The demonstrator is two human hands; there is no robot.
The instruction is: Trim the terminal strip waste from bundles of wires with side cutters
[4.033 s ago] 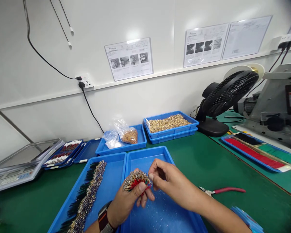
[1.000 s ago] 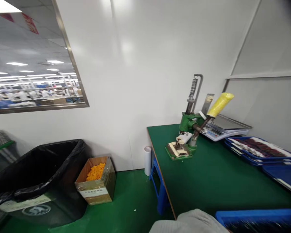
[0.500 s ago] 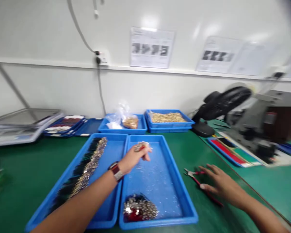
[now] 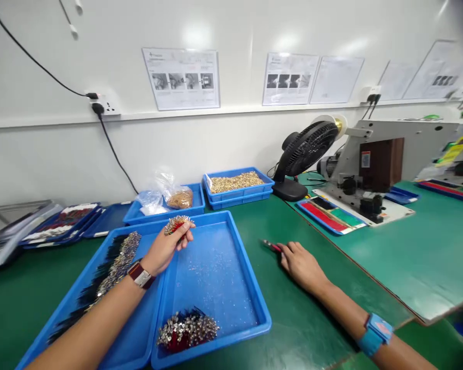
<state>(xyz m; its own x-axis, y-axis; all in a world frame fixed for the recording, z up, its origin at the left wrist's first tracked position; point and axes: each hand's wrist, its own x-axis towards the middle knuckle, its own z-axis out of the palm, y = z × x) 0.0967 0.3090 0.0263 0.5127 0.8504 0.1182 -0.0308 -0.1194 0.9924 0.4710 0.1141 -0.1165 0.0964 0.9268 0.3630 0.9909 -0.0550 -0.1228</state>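
Note:
My left hand (image 4: 165, 249) is closed around a bundle of small metal-tipped pieces (image 4: 178, 224), above the upper part of the blue trays. On the green table, my right hand (image 4: 303, 267) has its fingers closed on the red handles of the pliers (image 4: 272, 245), whose jaws point left. The right blue tray (image 4: 216, 267) holds a pile of metal-tipped pieces with red and dark ends (image 4: 187, 329) at its near end. In the left blue tray (image 4: 119, 339) lies a long row of dark pieces with metal tips (image 4: 116, 267).
Behind stand a blue tray with plastic bags (image 4: 198, 198) and stacked trays of gold parts (image 4: 239, 187). To the right are a black fan (image 4: 308, 149), a tray of red and green strips (image 4: 332, 218) and a grey machine (image 4: 420, 149). Dark blue trays (image 4: 111, 218) lie left.
The view has turned right. My right hand, open over the pliers before, has closed on their handles. My left hand still holds its bundle.

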